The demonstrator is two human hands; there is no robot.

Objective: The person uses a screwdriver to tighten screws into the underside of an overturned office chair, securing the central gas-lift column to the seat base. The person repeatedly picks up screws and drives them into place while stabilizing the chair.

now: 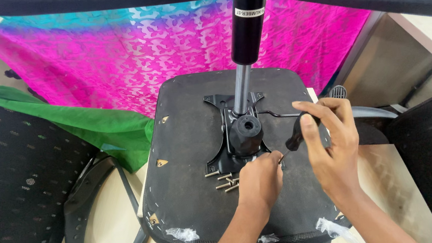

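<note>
Pink and teal patterned cloth is hanging behind the work area. I am viewing an upturned black chair seat lying on a pale table. A black metal mechanism plate is sitting at the seat's centre, with a black and silver gas cylinder rising from it. Just in front of the plate, several loose silver bolts are lying on the seat. The left hand is resting beside the bolts, fingers curled at the plate's front edge; whether they are pinching anything, I cannot tell. The right hand is gripping a black-handled screwdriver, tip angled toward the plate.
</note>
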